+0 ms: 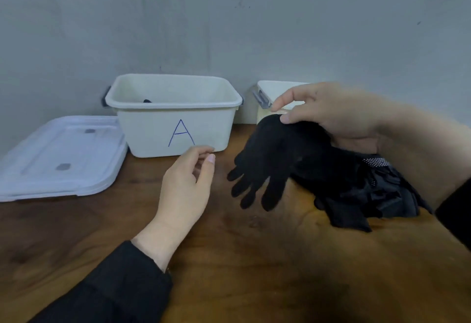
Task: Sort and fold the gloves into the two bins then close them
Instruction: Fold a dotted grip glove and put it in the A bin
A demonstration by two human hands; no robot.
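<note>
Here the right hand (331, 114) pinches a black glove (270, 162) by its cuff and holds it up above the wooden counter (229, 259), fingers dangling down. The left hand (186, 187) hovers just left of the glove, fingers loosely curled and holding nothing. A pile (364, 190) of dark gloves lies on the counter at the right, under the right forearm. At the far side against the wall stands bin A (173, 116), open, with something dark showing inside. A second bin (275, 93) stands to its right, mostly hidden behind the right hand. Two white lids (61, 154) lie stacked on the counter left of bin A.
</note>
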